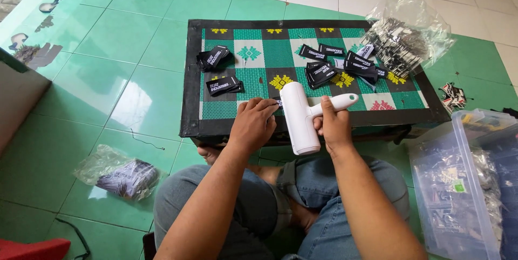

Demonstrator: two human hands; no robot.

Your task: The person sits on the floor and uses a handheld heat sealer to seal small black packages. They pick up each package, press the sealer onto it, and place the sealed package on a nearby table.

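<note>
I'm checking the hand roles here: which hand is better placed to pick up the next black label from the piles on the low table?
Probably the left hand: only its fingertips are busy, on a small label at the table edge, near the left piles. The right hand is wrapped around the white roller.

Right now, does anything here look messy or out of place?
Mostly tidy. The black labels lie scattered and overlapping on the patterned mat, beside an open plastic bag. A few loose pieces sit on the green floor, right of the low table.
</note>
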